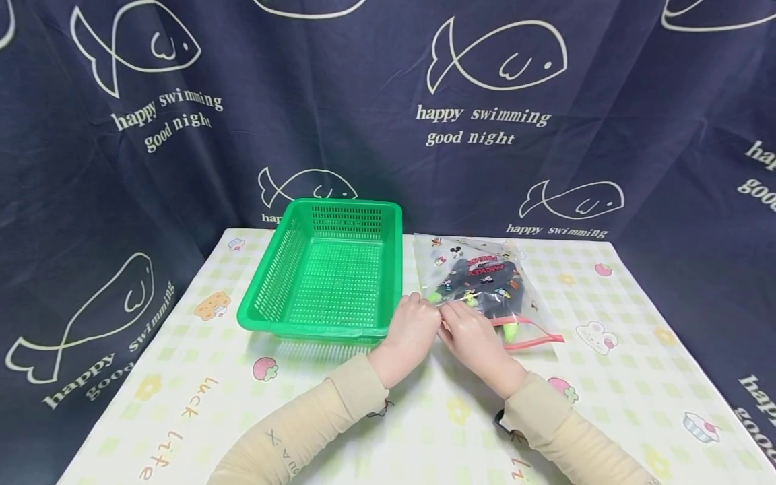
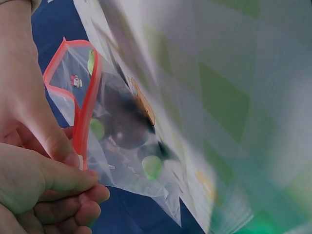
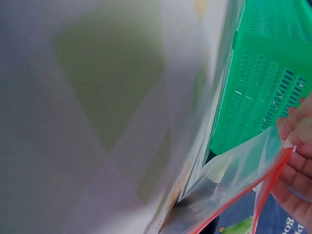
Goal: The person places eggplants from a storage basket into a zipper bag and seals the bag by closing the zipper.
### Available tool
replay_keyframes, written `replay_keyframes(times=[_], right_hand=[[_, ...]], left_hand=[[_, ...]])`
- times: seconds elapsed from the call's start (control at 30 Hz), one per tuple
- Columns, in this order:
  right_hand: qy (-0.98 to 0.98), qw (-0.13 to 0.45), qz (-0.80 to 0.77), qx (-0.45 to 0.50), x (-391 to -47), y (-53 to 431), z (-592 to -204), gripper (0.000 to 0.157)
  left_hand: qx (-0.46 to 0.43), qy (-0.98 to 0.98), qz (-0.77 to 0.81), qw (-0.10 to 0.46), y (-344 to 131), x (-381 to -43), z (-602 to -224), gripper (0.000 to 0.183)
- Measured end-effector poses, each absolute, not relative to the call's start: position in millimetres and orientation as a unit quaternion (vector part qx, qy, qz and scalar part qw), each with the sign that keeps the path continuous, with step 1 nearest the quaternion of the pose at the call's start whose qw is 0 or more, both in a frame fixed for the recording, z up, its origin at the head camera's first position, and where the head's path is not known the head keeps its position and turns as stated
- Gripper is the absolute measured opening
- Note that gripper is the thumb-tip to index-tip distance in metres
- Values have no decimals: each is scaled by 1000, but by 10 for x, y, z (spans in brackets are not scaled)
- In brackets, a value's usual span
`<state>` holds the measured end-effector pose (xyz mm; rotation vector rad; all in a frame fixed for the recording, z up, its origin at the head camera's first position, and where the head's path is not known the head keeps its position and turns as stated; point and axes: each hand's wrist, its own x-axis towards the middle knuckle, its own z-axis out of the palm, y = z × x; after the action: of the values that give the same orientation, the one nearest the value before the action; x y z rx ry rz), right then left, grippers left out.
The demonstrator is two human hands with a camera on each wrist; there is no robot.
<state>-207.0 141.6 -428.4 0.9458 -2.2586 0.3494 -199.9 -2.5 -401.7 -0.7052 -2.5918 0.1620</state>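
A clear zip bag (image 1: 481,273) with a "Mickey and Friends" print lies on the table, its red zip edge (image 1: 533,343) toward me. Inside is a dark grey item (image 1: 506,300) with bright green parts (image 1: 511,331); its kind is unclear through the plastic. My left hand (image 1: 413,331) pinches the bag at the left end of the zip. Close beside it, my right hand (image 1: 477,338) pinches the same end, at a small white zip slider (image 3: 288,144). Toward the right the red edges stand apart. In the left wrist view, fingers of both hands meet at the slider.
An upright green plastic basket (image 1: 388,269) with slotted walls stands left of the bag, near my left hand. The table wears a checked, cartoon-printed cloth (image 1: 303,417). Behind its far edge hangs a dark blue curtain (image 1: 364,108) printed with fish.
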Motion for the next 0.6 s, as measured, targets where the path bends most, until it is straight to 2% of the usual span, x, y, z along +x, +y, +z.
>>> replay_keyframes(times=[0.37,0.6], right_hand=[[-859,332,129,367,-2084,1388,-4287,24],[-860,333,129,365,-2096,1481,-4336,10]], left_hand=[[-257,-938,68,222,-19,-2001,-4033,1],[-258,-938,68,220,-25,-2005,-4022,4]])
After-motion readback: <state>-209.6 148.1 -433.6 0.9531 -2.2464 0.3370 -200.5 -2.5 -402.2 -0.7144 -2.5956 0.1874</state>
